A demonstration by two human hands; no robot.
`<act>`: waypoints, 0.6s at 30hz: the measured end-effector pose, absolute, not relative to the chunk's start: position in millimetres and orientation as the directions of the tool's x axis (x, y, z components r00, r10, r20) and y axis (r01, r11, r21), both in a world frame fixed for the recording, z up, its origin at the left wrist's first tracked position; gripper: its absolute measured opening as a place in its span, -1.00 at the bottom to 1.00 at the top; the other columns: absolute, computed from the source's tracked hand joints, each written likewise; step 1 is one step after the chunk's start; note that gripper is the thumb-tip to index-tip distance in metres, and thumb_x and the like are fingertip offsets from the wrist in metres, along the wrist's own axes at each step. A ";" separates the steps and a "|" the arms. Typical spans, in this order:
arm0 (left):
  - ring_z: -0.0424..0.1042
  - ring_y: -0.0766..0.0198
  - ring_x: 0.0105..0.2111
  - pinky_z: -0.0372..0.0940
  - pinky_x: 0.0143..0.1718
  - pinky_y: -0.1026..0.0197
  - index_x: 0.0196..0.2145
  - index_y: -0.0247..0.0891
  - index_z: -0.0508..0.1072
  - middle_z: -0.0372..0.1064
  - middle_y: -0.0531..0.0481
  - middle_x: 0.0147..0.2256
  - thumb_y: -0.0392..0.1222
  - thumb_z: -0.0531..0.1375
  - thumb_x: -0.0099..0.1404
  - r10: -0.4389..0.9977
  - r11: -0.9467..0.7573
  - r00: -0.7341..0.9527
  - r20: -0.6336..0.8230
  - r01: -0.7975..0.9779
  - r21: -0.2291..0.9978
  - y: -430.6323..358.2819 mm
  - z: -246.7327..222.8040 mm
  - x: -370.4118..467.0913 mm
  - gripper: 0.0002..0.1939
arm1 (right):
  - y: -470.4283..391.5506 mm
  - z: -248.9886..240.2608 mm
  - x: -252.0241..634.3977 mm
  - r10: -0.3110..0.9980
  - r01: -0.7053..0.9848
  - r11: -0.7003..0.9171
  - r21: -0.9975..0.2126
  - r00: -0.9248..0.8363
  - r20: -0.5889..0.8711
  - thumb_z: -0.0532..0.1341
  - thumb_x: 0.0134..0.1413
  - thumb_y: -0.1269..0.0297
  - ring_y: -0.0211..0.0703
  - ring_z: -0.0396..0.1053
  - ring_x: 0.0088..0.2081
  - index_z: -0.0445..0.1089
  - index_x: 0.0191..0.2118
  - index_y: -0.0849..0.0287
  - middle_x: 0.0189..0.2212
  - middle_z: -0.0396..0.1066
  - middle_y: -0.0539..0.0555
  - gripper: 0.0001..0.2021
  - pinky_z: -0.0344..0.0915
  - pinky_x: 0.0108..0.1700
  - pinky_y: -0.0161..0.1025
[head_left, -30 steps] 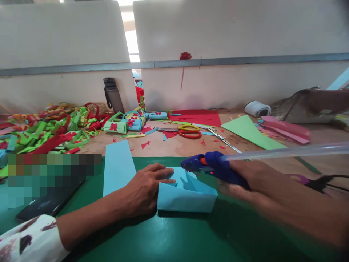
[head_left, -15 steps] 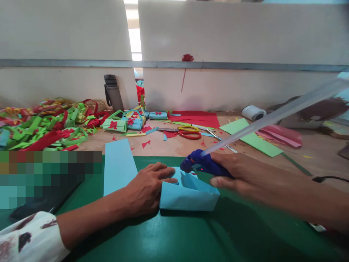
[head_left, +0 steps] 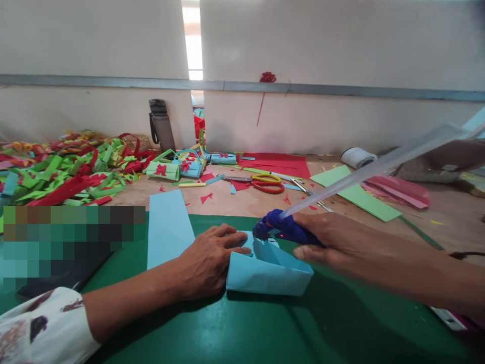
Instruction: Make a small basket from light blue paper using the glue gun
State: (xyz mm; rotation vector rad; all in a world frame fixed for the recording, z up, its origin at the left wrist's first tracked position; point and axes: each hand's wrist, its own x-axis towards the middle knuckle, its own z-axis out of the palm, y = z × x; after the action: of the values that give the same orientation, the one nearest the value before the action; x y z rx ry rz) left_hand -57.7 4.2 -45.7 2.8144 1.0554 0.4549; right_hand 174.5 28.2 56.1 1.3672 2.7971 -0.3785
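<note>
Between the two hands, a folded light-blue paper box [head_left: 269, 277], open on top, on a smooth dark-green mat [head_left: 227, 333]. At its left end, the left hand [head_left: 214, 260], palm down, with fingers partly spread and two fingertips over the rear part of the paper. Thumb out of sight, so impossible to tell about any pinch. Just behind its right end, the right hand [head_left: 322, 235], curled closed around a dark-blue plastic glue gun [head_left: 290, 230], with nozzle pointed left, close to the left fingertips, over the rear of the box. Contact between nozzle and paper impossible to make out. Rising from the gun, up and over the right hand, a long translucent glue stick [head_left: 364, 174]. Beyond the left wrist, partly covered by it, a flat light-blue paper rectangle [head_left: 168, 225]. Ahead of both hands, past the mat, scissors [head_left: 269, 183] with yellow and red handles. Farther ahead of the right hand, a flat light-green paper sheet [head_left: 361, 196].
</note>
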 end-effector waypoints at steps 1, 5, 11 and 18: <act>0.24 0.04 -0.05 0.19 -0.03 -0.03 -0.11 -0.20 0.38 0.30 -0.10 0.00 -0.30 0.08 0.19 0.656 -0.755 0.714 0.244 0.626 0.197 4.1 -46.0 -57.8 -0.71 | 28.3 55.9 174.5 0.776 0.777 0.591 -0.218 -0.621 -0.109 0.11 0.01 0.26 -0.06 0.35 -0.40 0.33 -0.39 0.08 -0.43 0.41 0.02 -0.92 0.21 -0.41 -0.22; 0.25 0.05 -0.06 0.20 -0.05 -0.01 -0.13 -0.20 0.39 0.32 -0.10 -0.03 -0.28 0.10 0.19 0.651 -0.758 0.713 0.259 0.620 0.201 3.9 -45.2 -58.0 -0.73 | 27.4 56.5 176.5 0.772 0.771 0.589 -0.242 -0.626 -0.115 0.10 0.04 0.25 -0.02 0.36 -0.30 0.33 -0.35 0.07 -0.34 0.43 0.03 -0.91 0.24 -0.32 -0.20; 0.25 0.06 -0.08 0.21 -0.07 0.01 -0.15 -0.17 0.40 0.32 -0.09 -0.04 -0.30 0.07 0.20 0.655 -0.755 0.708 0.263 0.625 0.197 3.1 -42.1 -57.7 -0.74 | 22.2 63.0 177.3 0.772 0.783 0.541 -0.307 -0.607 -0.189 0.10 0.02 0.21 -0.01 0.39 -0.30 0.37 -0.31 0.06 -0.33 0.45 0.02 -0.85 0.28 -0.36 -0.22; 0.26 0.07 -0.10 0.20 -0.08 0.02 -0.15 -0.19 0.40 0.33 -0.11 -0.06 -0.28 0.08 0.21 0.652 -0.758 0.711 0.264 0.622 0.197 3.6 -44.6 -57.8 -0.75 | 26.7 62.1 177.7 0.771 0.790 0.554 -0.263 -0.606 -0.198 0.08 0.05 0.15 0.01 0.37 -0.23 0.38 -0.25 0.08 -0.28 0.44 0.04 -0.79 0.29 -0.25 -0.18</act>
State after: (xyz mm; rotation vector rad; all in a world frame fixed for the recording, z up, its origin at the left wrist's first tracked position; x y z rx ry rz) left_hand -57.8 3.6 -44.6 2.8185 1.0522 0.4887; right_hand 177.7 26.7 62.1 1.3659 2.7164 -0.5066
